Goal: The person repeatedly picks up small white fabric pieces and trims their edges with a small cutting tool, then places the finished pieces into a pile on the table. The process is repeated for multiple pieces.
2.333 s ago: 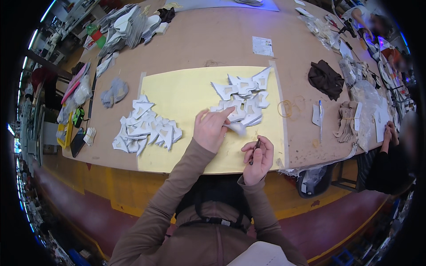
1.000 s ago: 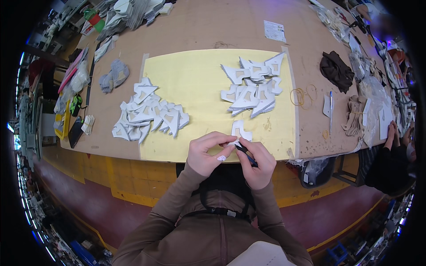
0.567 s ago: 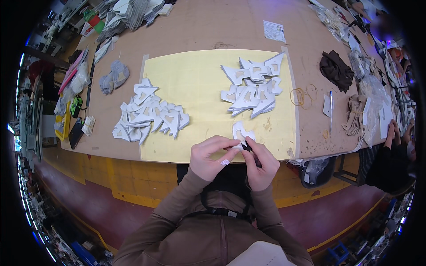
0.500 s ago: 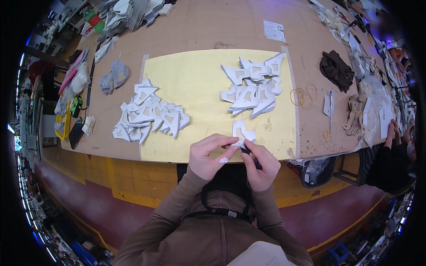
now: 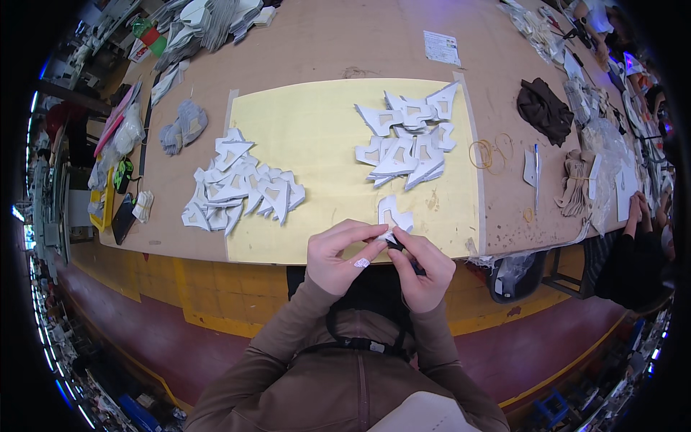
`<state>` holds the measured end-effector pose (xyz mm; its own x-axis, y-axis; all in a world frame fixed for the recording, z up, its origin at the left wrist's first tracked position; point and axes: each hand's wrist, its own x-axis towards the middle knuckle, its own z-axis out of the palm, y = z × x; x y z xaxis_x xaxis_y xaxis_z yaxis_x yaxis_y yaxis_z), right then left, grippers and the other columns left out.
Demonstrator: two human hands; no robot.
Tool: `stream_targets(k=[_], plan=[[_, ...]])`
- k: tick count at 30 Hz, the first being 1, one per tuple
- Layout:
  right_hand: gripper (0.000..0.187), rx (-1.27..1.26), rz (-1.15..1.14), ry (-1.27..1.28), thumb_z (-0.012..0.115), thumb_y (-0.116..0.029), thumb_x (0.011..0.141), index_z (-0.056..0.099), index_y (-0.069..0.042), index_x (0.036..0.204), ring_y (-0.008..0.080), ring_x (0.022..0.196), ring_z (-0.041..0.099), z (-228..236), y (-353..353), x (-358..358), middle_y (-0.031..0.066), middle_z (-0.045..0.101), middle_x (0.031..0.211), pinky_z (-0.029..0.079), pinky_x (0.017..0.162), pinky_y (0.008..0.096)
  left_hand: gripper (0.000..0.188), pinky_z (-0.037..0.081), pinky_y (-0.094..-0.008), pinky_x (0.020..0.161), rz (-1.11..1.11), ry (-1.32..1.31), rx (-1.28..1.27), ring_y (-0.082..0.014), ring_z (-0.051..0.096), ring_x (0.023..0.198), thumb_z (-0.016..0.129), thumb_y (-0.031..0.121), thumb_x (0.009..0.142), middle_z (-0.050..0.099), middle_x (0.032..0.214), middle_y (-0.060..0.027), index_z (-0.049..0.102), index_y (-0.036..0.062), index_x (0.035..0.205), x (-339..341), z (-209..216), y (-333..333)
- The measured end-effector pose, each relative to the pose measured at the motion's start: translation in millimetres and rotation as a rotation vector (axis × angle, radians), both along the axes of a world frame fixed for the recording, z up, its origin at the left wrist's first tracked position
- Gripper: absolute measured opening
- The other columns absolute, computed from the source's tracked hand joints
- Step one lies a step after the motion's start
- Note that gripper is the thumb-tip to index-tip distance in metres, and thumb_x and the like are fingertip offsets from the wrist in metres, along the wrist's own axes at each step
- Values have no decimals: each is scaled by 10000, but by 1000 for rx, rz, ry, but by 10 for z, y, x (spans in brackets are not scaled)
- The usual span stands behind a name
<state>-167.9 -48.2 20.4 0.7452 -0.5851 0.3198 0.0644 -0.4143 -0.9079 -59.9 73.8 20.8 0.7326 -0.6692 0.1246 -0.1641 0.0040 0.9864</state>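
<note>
A brown table [image 5: 317, 47] stands on red-and-yellow flooring [image 5: 162, 325].

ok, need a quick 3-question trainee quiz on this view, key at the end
1. Multiple choice: what colour is the sheet under the right-hand pile of white pieces?
a) green
b) yellow
c) red

2. True or false: the dark crumpled cloth lies to the left of that sheet.

3. Short answer: which hand grips the dark tool, and what does the other one pinch?

Key:
1. b
2. False; the dark crumpled cloth lies to its right.
3. The right hand; the left hand pinches the near end of a white cut piece.
</note>
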Motion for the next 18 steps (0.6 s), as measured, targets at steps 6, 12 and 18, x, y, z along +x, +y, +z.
stream_targets(k=[6,12,18], plan=[[330,116,-49,61,727,46,808,695,14,1135,197,728,671,26,78,-20,159,701,898,514,645,266,268,542,-276,758,49,15,-57,-176,683,850,738,-24,820,706,950,-133,719,-26,1087,-63,-10,-35],[324,113,-127,65,713,51,822,682,27,1144,209,732,679,42,172,-4,164,701,902,515,652,265,275,521,-276,756,96,58,-81,-178,657,840,730,-76,794,698,950,-143,707,-58,1067,-137,21,-85],[327,-44,-93,-20,720,53,815,688,22,1139,236,755,699,16,114,14,168,704,903,534,658,286,282,512,-275,759,109,16,-29,-177,644,835,722,-94,782,697,946,-146,700,-75,1063,-133,67,-66]])
